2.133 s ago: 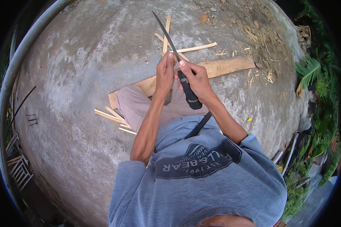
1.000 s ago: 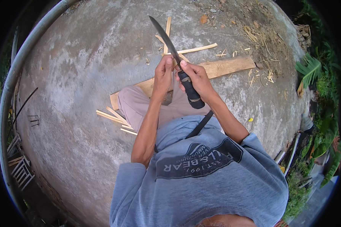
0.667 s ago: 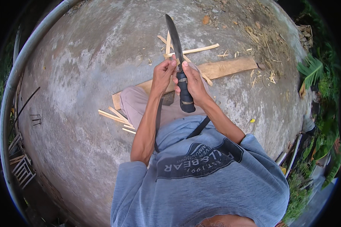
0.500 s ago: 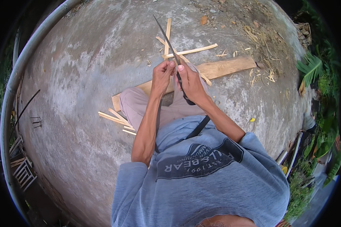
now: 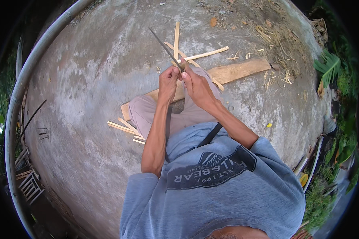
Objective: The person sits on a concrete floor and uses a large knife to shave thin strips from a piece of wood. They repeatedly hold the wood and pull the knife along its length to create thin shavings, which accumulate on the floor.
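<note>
My right hand [image 5: 198,85] is closed round a knife whose long, narrow dark blade [image 5: 163,46] points away and to the left. Its handle is hidden by the hand. Close beside it, my left hand [image 5: 168,82] has thumb and fingers pinched together at the base of the blade. Whatever those fingers hold is too small or too covered to make out. Both hands are above my bent legs. Beyond them, pale wood strips [image 5: 202,54] lie crossed on the ground. Under my legs passes a long wooden plank [image 5: 240,71].
More thin wood strips [image 5: 123,126] lie by my left knee. Shavings [image 5: 286,75] and dry litter are scattered at the far right of the concrete ground [image 5: 83,95]. A grey pole [image 5: 14,103] curves along the left side; green plants [image 5: 329,67] edge the right.
The knife has turned, its tip swinging left and nearer, and its black handle has gone out of sight behind my right hand. My left hand stays pinched near the blade.
</note>
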### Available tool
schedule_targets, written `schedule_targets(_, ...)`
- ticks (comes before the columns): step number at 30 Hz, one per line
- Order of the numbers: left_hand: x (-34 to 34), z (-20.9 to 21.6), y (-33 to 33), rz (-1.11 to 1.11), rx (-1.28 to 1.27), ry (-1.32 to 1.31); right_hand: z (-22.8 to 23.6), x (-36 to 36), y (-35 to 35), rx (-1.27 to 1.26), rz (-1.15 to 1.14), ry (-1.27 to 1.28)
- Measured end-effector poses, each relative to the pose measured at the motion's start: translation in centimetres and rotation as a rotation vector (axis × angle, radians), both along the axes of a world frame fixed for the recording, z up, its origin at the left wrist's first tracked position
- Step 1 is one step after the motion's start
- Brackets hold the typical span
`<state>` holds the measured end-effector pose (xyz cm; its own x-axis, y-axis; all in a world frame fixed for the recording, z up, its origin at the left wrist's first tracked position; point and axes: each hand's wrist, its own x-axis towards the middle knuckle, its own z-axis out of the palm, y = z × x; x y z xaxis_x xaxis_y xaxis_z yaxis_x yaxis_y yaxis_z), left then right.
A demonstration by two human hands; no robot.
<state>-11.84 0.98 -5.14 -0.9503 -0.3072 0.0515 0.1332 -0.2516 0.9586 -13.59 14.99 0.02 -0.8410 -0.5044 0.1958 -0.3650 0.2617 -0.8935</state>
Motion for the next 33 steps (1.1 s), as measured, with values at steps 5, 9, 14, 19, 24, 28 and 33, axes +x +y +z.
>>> schedule_targets(5,-0.2,0.5,-0.1,-0.022,0.079,-0.035,0.9,-1.0,0.5,-0.086,0.069,-0.336)
schedule_targets(9,0.1,3.3,-0.5,0.040,-0.117,-0.053,2.5,-0.8,0.4,-0.680,0.183,-0.936)
schedule_targets(14,0.9,7.1,-5.2,0.212,-0.310,0.013,-4.2,-2.4,-2.3,-0.669,-0.122,-0.892)
schedule_targets(19,2.5,16.8,-8.6,0.193,-0.633,-0.074,-21.1,-3.9,-5.3,0.252,-0.230,-0.605)
schedule_targets(24,7.0,15.4,-10.8,0.016,-0.195,-0.309,-22.2,-0.9,-8.6,0.585,-0.016,-0.508)
schedule_targets(28,8.9,12.1,-10.7,-0.001,0.124,-0.343,-24.5,-1.1,-9.1,0.598,0.069,-0.443)
schedule_targets(33,8.9,10.1,-10.4,-0.016,0.240,-0.349,-24.2,-3.2,-8.3,0.489,0.150,-0.254)
